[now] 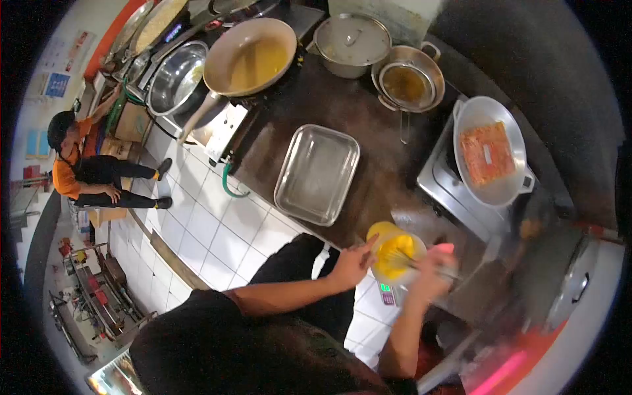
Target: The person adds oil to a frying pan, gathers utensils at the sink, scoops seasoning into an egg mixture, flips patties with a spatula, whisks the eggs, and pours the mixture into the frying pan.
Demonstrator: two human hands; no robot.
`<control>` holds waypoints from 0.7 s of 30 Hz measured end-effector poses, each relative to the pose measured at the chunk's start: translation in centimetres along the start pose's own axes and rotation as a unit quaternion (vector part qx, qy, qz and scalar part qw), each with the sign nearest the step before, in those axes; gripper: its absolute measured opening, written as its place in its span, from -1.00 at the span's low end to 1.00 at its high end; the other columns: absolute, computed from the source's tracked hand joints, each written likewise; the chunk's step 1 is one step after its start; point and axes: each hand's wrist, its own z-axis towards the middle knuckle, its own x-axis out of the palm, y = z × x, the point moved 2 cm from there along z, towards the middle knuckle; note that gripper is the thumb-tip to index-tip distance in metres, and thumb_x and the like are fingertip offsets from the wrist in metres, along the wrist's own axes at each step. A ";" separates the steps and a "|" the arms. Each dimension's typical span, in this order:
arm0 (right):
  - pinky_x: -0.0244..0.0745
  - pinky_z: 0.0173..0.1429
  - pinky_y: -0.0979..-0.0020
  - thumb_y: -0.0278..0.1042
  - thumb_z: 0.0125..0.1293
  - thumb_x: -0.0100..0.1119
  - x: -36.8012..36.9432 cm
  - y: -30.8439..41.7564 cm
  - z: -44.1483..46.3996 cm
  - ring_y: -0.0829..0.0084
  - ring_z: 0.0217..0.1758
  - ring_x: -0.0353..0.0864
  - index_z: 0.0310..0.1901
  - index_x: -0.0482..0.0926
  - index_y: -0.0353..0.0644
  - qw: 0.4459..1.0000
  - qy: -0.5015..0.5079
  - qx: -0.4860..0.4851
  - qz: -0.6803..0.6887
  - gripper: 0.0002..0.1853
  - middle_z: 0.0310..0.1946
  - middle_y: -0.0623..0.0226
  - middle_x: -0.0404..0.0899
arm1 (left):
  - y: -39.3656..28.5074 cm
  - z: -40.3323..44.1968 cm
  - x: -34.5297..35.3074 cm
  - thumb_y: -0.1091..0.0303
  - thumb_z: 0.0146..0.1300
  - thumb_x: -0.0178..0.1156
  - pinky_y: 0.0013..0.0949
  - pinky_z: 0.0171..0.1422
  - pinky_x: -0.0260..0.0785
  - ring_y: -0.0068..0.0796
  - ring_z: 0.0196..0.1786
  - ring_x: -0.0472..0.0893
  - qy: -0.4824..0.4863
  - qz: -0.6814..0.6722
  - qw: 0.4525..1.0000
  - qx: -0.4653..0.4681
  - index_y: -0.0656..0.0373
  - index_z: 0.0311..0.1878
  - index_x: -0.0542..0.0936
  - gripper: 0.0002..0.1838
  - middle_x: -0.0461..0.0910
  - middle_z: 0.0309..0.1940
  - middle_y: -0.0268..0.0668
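Note:
A pale bowl [424,245] of thick yellow mixture [388,255] stands near the front edge of the dark worktop. My left hand [352,266] is closed on the bowl's left side. Gripped in my right hand [431,276] is a whisk [399,259], its wires down in the yellow mixture; the hand is smeared by motion. Just beyond the bowl, something yellow and rounded [378,228] shows in part. Below the bowl is a small scale [387,294] with a green lit display.
A rectangular metal tray [280,191] lies left of the bowl. On the right, a burner [438,191] carries a two-handled pan [515,125] with a reddish slab [487,155]. A frying pan [280,29] and lidded pot [352,43] stand behind. Another person [69,174] sits at far left.

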 end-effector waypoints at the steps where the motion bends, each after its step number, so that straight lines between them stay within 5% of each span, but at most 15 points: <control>1: 0.42 -0.33 0.49 -0.70 0.09 0.12 0.7 -0.4 0.0 0.58 -0.49 0.39 -0.45 0.40 -0.13 1.000 0.004 0.008 0.000 -0.81 -0.54 0.41 0.42 | -0.4 1.0 -0.8 0.40 0.25 0.17 -0.16 -0.15 0.39 -0.13 -0.31 0.53 0.033 0.035 0.998 -0.045 0.11 0.40 0.28 -0.38 0.53 -0.38 -0.02; 3: 0.44 -0.30 0.46 -0.73 0.08 0.12 0.2 0.8 -1.3 0.55 -0.47 0.42 -0.43 0.42 -0.13 0.991 -0.122 -0.056 0.014 -0.80 -0.51 0.40 0.45 | -2.3 -1.2 -0.9 0.38 0.30 0.13 -0.25 0.07 0.43 -0.16 -0.13 0.60 0.109 0.061 0.979 -0.162 0.09 0.40 0.29 -0.42 0.60 -0.17 0.05; 4: 0.44 -0.30 0.46 -0.73 0.08 0.12 1.6 1.0 -0.4 0.55 -0.47 0.42 -0.43 0.42 -0.13 0.987 -0.141 -0.067 0.026 -0.80 -0.51 0.40 0.45 | -1.4 -0.3 -1.1 0.39 0.30 0.12 -0.26 0.12 0.41 -0.14 -0.06 0.60 0.079 0.056 0.990 -0.102 0.11 0.39 0.29 -0.43 0.60 -0.10 0.05; 5: 0.44 -0.31 0.47 -0.69 0.09 0.15 1.2 1.5 -0.2 0.56 -0.47 0.41 -0.45 0.41 -0.15 0.991 -0.110 -0.045 0.066 -0.81 -0.52 0.41 0.44 | -0.9 -1.4 -0.6 0.41 0.30 0.12 -0.27 0.18 0.40 -0.12 0.01 0.60 0.054 0.039 0.996 -0.063 0.13 0.38 0.30 -0.43 0.59 -0.04 0.06; 7: 0.43 -0.33 0.48 -0.62 0.13 0.22 -0.2 1.3 0.1 0.58 -0.47 0.40 -0.50 0.38 -0.18 0.990 -0.051 0.003 0.131 -0.80 -0.55 0.43 0.43 | -0.6 -0.8 -0.8 0.44 0.30 0.10 -0.25 0.18 0.40 -0.08 0.11 0.58 0.103 0.003 0.983 -0.152 0.20 0.36 0.32 -0.46 0.56 0.04 0.09; 8: 0.39 -0.37 0.50 -0.57 0.17 0.23 -0.6 1.0 -0.6 0.61 -0.52 0.36 -0.52 0.35 -0.18 0.995 -0.093 -0.041 -0.013 -0.76 -0.59 0.44 0.39 | 0.4 -1.1 -0.6 0.42 0.32 0.12 -0.28 0.18 0.40 -0.10 0.13 0.57 0.070 0.061 0.995 -0.036 0.24 0.36 0.31 -0.46 0.53 0.08 0.12; 10: 0.34 -0.41 0.52 -0.52 0.21 0.25 0.3 -2.7 -2.1 0.64 -0.56 0.31 -0.55 0.31 -0.16 0.992 -0.025 0.006 -0.122 -0.70 -0.65 0.47 0.33 | -1.3 -0.8 -1.0 0.37 0.33 0.15 -0.33 0.17 0.40 -0.30 0.11 0.57 0.122 -0.029 0.970 -0.209 0.23 0.40 0.25 -0.41 0.50 0.17 0.03; 11: 0.31 -0.41 0.52 -0.51 0.22 0.25 0.8 -4.9 -2.6 0.65 -0.56 0.29 -0.56 0.30 -0.15 0.989 0.095 0.093 -0.063 -0.69 -0.66 0.48 0.30 | -0.7 -1.0 -0.6 0.38 0.35 0.13 -0.36 0.16 0.41 -0.40 0.08 0.56 0.075 0.031 0.993 -0.090 0.22 0.42 0.22 -0.40 0.53 0.15 -0.04; 12: 0.31 -0.41 0.52 -0.51 0.22 0.25 0.6 -2.9 -2.1 0.65 -0.56 0.29 -0.56 0.30 -0.15 0.989 0.079 0.097 -0.080 -0.69 -0.66 0.48 0.30 | 0.2 -1.3 -0.3 0.44 0.27 0.15 -0.27 -0.04 0.45 -0.20 -0.20 0.62 0.047 -0.020 0.997 -0.055 0.19 0.40 0.26 -0.38 0.60 -0.22 0.04; 13: 0.29 -0.41 0.54 -0.51 0.22 0.25 1.0 0.4 0.1 0.65 -0.53 0.29 -0.53 0.31 -0.14 0.992 -0.092 0.078 0.038 -0.71 -0.61 0.50 0.31 | -1.4 -0.8 -0.9 0.46 0.29 0.13 -0.32 -0.01 0.46 -0.25 -0.15 0.64 0.062 -0.064 0.992 -0.086 0.18 0.41 0.26 -0.40 0.60 -0.13 0.04; 15: 0.26 -0.40 0.56 -0.52 0.22 0.24 -0.8 0.8 -3.2 0.66 -0.50 0.28 -0.50 0.32 -0.13 0.948 -0.274 0.093 0.131 -0.73 -0.57 0.51 0.31 | -1.3 -1.4 -0.8 0.49 0.32 0.10 -0.35 0.00 0.46 -0.30 -0.14 0.64 0.069 -0.051 0.988 -0.126 0.17 0.41 0.25 -0.42 0.60 -0.09 0.01; 17: 0.28 -0.33 0.57 -0.56 0.21 0.22 0.7 -5.7 -3.2 0.64 -0.43 0.31 -0.42 0.35 -0.11 0.997 0.049 0.053 -0.011 -0.78 -0.49 0.52 0.33 | -1.1 -0.9 -0.9 0.51 0.32 0.11 -0.37 0.00 0.46 -0.35 -0.14 0.63 0.084 0.020 0.988 -0.130 0.15 0.41 0.26 -0.42 0.61 -0.12 -0.04; 19: 0.32 -0.25 0.58 -0.59 0.20 0.21 0.6 -1.7 -0.9 0.61 -0.38 0.38 -0.37 0.38 -0.12 1.000 -0.021 0.012 0.013 -0.81 -0.45 0.48 0.38 | -0.6 -1.3 -0.9 0.41 0.37 0.12 -0.49 -0.03 0.39 -0.61 -0.22 0.50 0.086 -0.036 0.990 -0.102 0.16 0.46 0.17 -0.37 0.60 -0.23 -0.26; 20: 0.34 -0.24 0.56 -0.60 0.19 0.20 0.4 -1.0 -2.0 0.59 -0.37 0.41 -0.37 0.39 -0.12 0.986 -0.141 0.077 0.052 -0.82 -0.44 0.47 0.40 | 0.2 -1.8 -0.6 0.48 0.31 0.13 -0.39 -0.01 0.45 -0.44 -0.13 0.61 0.062 0.012 0.996 -0.068 0.20 0.41 0.25 -0.40 0.61 -0.16 -0.03; 21: 0.36 -0.28 0.56 -0.62 0.18 0.19 0.2 -3.6 -2.6 0.60 -0.37 0.44 -0.36 0.41 -0.12 0.998 -0.059 0.032 -0.009 -0.83 -0.41 0.46 0.43 | -0.3 -3.1 -1.4 0.48 0.31 0.13 -0.39 -0.01 0.45 -0.44 -0.13 0.61 0.076 0.018 0.994 -0.079 0.20 0.41 0.25 -0.40 0.61 -0.16 -0.03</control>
